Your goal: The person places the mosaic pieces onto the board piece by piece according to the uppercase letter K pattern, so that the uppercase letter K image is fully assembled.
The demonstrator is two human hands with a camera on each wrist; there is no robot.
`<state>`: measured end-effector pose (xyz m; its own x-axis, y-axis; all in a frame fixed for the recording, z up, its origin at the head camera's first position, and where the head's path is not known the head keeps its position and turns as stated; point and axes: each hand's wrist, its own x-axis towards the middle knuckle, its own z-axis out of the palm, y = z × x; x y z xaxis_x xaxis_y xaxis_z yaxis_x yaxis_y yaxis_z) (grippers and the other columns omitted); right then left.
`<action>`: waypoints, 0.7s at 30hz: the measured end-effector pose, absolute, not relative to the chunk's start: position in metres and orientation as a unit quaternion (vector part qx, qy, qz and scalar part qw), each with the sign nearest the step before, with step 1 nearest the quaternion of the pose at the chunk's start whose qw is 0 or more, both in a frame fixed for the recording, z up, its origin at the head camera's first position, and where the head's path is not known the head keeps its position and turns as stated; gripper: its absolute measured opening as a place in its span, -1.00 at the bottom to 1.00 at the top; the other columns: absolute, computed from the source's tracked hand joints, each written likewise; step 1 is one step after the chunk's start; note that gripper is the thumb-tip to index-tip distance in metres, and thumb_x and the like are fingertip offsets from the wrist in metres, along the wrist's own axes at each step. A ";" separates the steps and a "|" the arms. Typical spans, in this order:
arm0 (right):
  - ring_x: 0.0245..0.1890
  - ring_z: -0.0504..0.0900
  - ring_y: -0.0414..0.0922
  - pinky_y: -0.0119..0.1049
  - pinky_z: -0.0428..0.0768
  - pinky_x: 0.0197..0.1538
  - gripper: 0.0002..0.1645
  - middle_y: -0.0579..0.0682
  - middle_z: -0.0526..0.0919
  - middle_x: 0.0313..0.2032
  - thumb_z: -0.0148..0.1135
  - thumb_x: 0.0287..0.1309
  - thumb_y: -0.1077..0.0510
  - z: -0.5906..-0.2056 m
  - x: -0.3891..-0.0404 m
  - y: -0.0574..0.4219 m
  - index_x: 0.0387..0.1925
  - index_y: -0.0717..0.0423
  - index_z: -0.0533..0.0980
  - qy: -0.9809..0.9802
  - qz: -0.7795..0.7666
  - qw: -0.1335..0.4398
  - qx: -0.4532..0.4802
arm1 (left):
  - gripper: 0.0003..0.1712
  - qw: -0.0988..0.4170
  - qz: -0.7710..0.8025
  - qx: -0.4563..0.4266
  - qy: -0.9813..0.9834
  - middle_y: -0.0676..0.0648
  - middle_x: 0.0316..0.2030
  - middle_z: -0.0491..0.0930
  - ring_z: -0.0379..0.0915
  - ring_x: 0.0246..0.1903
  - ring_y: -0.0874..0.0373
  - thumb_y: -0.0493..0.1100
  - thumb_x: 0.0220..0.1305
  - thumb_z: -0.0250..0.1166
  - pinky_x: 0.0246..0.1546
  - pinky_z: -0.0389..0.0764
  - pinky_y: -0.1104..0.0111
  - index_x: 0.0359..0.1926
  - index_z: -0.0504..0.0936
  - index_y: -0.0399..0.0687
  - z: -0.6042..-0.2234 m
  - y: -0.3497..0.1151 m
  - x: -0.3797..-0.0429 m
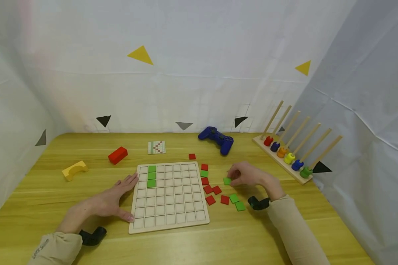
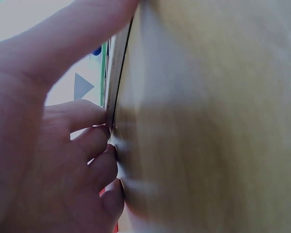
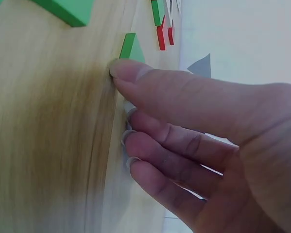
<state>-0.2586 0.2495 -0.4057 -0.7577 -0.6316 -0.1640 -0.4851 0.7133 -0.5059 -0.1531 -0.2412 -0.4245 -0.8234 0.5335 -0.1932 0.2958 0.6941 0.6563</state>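
While resting the spread left hand against the pale wooden grid board, pinching a thin green square tile right of it with the right hand. Probably risking a slip off so narrow an edge. Counting three inset green tiles, seven loose red square tiles, three other green tiles.

Small screened-off tabletop booth; looks like a lab or studio corner.
White sheeting on left, back and right, creased; yellow triangles, black triangles and grey ones stuck on it like markers; one wood-grain table fills the enclosure; toy grid board, peg rack, game controller set out; black devices at both wrists.
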 end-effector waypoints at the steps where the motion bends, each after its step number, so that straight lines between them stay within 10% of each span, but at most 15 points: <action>1: -0.28 0.57 -0.20 -0.37 0.57 -0.19 -0.76 -0.02 0.69 -0.23 0.45 0.14 0.18 -0.406 -0.259 0.250 -0.15 0.16 0.65 0.911 -0.222 0.163 -0.306 | 0.48 0.188 0.316 0.230 0.901 -0.28 0.58 -0.31 -0.45 0.53 -0.36 0.21 -0.14 0.59 0.42 -0.29 -0.33 0.58 -0.13 -0.24 -0.424 -0.241 -0.153; 21: -0.36 0.56 -0.29 -0.41 0.59 -0.24 -0.80 -0.17 0.65 -0.34 0.49 0.11 0.10 -0.409 -0.264 0.252 -0.23 0.07 0.70 0.922 -0.194 0.149 -0.300 | 0.48 0.193 0.318 0.224 0.901 -0.28 0.59 -0.31 -0.45 0.53 -0.37 0.20 -0.14 0.60 0.42 -0.28 -0.34 0.58 -0.14 -0.22 -0.424 -0.240 -0.153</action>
